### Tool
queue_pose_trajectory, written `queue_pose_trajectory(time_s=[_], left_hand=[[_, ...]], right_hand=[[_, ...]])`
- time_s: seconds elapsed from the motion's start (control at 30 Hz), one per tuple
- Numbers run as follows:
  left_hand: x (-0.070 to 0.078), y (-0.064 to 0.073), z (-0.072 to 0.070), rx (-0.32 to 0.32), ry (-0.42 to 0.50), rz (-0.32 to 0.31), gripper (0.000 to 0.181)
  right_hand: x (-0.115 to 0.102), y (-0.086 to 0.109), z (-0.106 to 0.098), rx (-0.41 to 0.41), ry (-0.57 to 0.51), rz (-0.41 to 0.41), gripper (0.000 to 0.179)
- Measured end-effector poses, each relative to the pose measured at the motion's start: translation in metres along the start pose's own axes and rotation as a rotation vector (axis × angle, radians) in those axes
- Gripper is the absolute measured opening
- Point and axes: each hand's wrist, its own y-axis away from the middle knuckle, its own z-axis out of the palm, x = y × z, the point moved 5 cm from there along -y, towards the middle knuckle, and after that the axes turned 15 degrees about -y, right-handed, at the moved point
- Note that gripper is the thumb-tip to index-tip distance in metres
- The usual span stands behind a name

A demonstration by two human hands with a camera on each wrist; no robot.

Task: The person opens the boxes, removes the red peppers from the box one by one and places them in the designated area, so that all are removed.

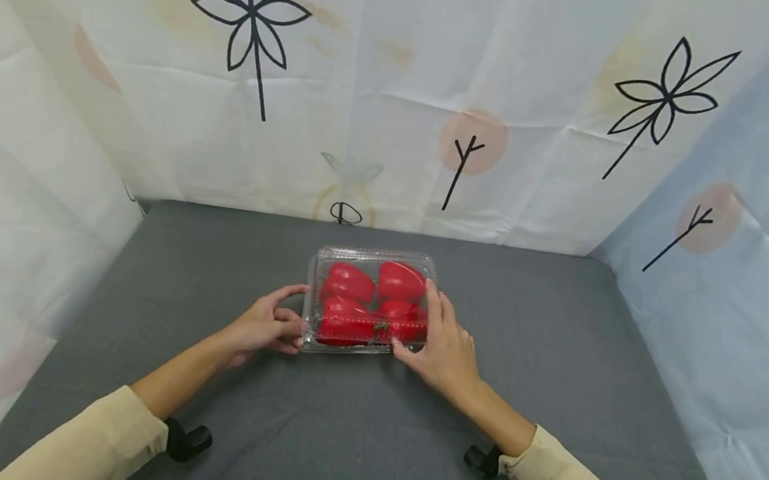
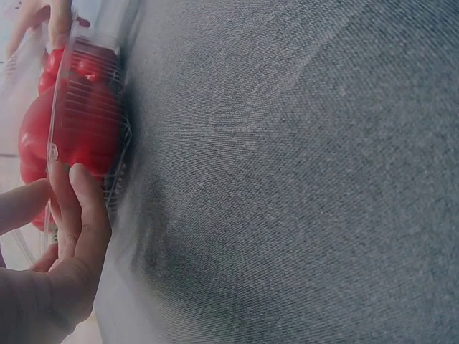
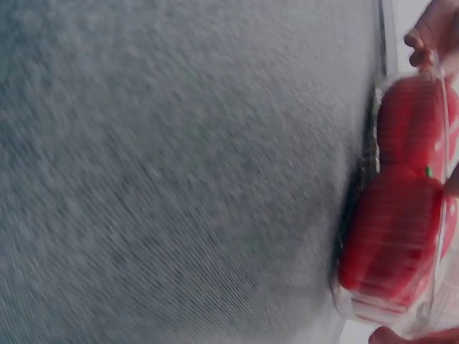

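Observation:
A clear plastic clamshell container (image 1: 313,273) with several red bell peppers (image 1: 349,282) in it lies on the grey cloth. At its left end, my left hand (image 1: 264,327) pinches the rim between thumb and fingers, as the left wrist view shows the fingers (image 2: 92,215) against the edge. My right hand (image 1: 444,353) grips the right part of the container, thumb at the front edge and fingers over the right side. In the right wrist view, the peppers (image 3: 391,233) show blurred through the ribbed wall, and most of the right hand is out of frame.
The grey cloth-covered table (image 1: 335,438) runs back to a white patterned curtain (image 1: 399,101). More curtain (image 1: 734,324) hangs along both sides. A black wrist strap (image 1: 186,442) sits at each sleeve cuff.

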Motion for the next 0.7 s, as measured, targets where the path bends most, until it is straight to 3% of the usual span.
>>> queue_pose_trajectory(time_s=[0.17,0.7], left_hand=[[-0.002,-0.001,-0.002,0.010,-0.010,-0.017,0.072],[0.001,-0.004,-0.003,0.020,-0.013,-0.046,0.072]], right_hand=[[0.000,-0.003,-0.005,-0.020,0.016,-0.061,0.096],[0.005,-0.005,-0.016,-0.023,-0.017,-0.116,0.083]])
